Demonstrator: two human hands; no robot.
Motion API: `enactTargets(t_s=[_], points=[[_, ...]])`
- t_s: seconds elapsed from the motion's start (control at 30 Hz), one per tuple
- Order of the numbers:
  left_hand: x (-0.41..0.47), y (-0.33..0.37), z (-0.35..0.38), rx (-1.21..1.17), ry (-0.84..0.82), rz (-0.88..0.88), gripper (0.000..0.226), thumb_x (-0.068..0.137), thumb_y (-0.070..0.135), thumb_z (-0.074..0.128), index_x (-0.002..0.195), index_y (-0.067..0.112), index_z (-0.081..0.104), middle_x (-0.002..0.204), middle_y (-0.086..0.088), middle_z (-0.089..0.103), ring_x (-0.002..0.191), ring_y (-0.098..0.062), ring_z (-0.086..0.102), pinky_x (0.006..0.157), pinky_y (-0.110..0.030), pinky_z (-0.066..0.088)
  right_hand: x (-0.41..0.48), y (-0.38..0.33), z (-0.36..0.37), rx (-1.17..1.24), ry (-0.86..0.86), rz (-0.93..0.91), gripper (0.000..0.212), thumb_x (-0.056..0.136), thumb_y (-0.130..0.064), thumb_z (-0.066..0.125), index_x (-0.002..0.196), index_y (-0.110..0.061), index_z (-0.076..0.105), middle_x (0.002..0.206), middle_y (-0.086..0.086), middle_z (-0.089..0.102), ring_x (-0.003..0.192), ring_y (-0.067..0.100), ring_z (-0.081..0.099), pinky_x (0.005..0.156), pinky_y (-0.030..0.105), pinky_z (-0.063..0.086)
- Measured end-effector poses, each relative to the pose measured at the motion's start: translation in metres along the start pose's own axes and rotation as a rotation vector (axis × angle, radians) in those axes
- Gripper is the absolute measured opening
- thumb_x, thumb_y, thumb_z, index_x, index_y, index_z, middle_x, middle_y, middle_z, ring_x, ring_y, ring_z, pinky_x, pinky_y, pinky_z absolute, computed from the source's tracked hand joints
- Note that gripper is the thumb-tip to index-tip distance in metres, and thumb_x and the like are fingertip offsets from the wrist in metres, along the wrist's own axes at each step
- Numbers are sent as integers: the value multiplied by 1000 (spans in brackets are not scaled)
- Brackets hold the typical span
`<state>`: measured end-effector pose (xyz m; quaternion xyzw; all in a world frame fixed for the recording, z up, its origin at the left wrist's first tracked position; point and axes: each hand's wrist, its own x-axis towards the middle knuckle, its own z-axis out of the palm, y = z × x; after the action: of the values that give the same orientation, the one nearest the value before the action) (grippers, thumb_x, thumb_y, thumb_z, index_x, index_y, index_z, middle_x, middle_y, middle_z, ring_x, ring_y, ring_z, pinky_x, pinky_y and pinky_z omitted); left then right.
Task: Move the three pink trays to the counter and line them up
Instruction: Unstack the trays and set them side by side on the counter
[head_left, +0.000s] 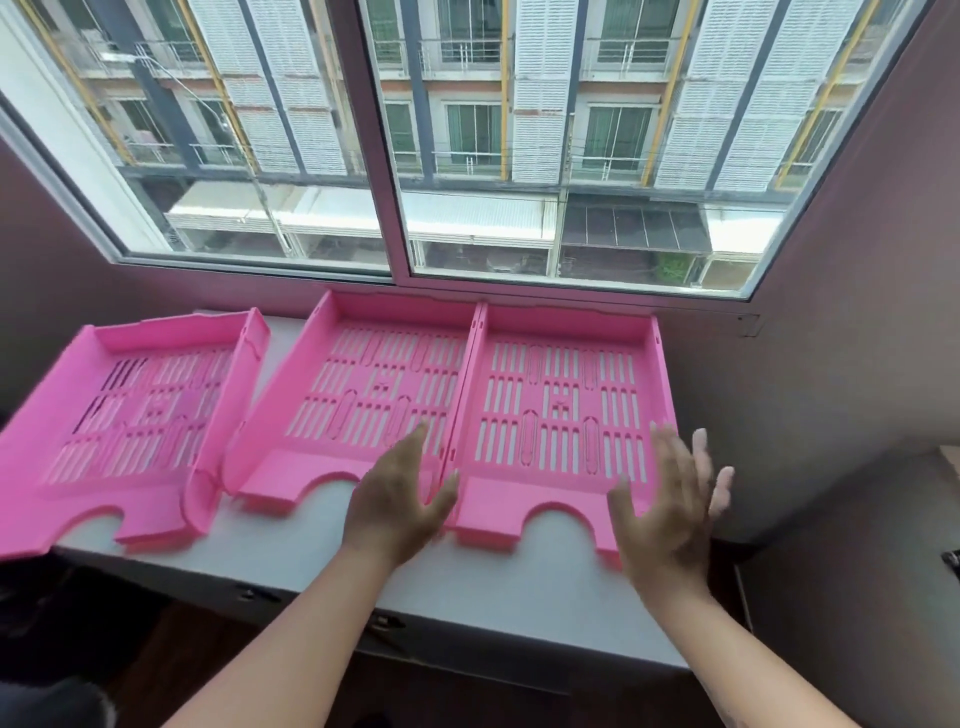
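Both hands hung open, fingers spread: the left hand (400, 499) and right hand (670, 504) flanked the right tray (563, 410) on the white counter (311, 545). The middle tray (363, 395) touched it; the left tray (119, 415) overhung the counter's edge below the window (395, 140).

Two bare forearms (no sleeves), ringless fingers (675, 457)

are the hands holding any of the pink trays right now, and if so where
Nothing is held. The left hand and right hand are open, fingers spread, either side of the right tray's front, gripping nothing.
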<state>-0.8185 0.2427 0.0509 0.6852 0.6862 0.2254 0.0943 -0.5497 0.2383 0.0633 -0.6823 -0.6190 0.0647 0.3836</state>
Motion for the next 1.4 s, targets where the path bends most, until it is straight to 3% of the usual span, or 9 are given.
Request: enactTargets(t_s=[0.1,0.3,0.5,0.67,0.73,0.83,1.03,1.3,1.4], points=[[4,-22,-21,51,37,75,70,88,53,46,145,13,39,139,-10,59,124,-26,58,90,-40,53,3,-40,22,-11,-172,-141,60,88,-30,48,144,-9,44,149,10,46,147,30,27,121,50,12],[13,-101,-66,153,77,46,65,85,47,48,137,8,51,132,-13,63,121,-31,59,96,-48,50,-10,-114,87,-82,-478,-228,66,93,-37,50,153,-19,27,161,5,24,151,22,12,123,44,14],[22,-189,-108,212,45,-24,66,87,48,42,142,11,45,143,-11,53,134,-29,47,110,-48,39,-31,-185,138,-182,-440,-320,61,92,-34,53,148,-15,40,157,7,35,149,26,22,121,42,7],[30,-236,-118,16,-56,-179,73,90,50,36,154,23,15,166,-2,10,150,-24,17,109,-45,36,-49,-241,194,-180,-527,-331,63,93,-40,45,151,-20,32,162,4,25,151,23,13,121,37,4],[29,-248,-116,-113,-90,-263,74,95,45,38,156,24,4,167,-1,2,150,-25,16,107,-38,35,-56,-249,210,-214,-584,-285,63,94,-45,40,152,-22,28,163,4,22,151,22,12,122,38,8],[30,-253,-111,-279,-147,-324,69,99,37,36,157,23,2,165,-4,16,147,-27,27,109,-38,33,-65,-246,222,-279,-655,-218,65,95,-51,33,153,-23,26,163,5,21,151,22,15,123,39,13],[39,-249,-101,-394,-199,-272,62,101,33,30,157,25,4,165,-1,17,148,-22,23,101,-26,20,-67,-243,226,-337,-667,-190,64,95,-53,27,153,-24,28,164,3,20,151,20,15,122,36,8],[64,-227,-96,-489,-256,-229,59,102,39,28,156,23,13,164,0,21,149,-20,21,112,-33,18,-68,-242,227,-356,-689,-184,64,97,-54,27,155,-26,22,165,0,12,152,16,7,118,31,-4],[59,-237,-108,-494,-280,-159,62,98,45,30,155,22,22,162,0,28,147,-16,26,114,-36,22,-67,-239,222,-352,-700,-189,74,90,-69,20,154,-31,24,165,-2,13,152,16,7,120,36,-2]])
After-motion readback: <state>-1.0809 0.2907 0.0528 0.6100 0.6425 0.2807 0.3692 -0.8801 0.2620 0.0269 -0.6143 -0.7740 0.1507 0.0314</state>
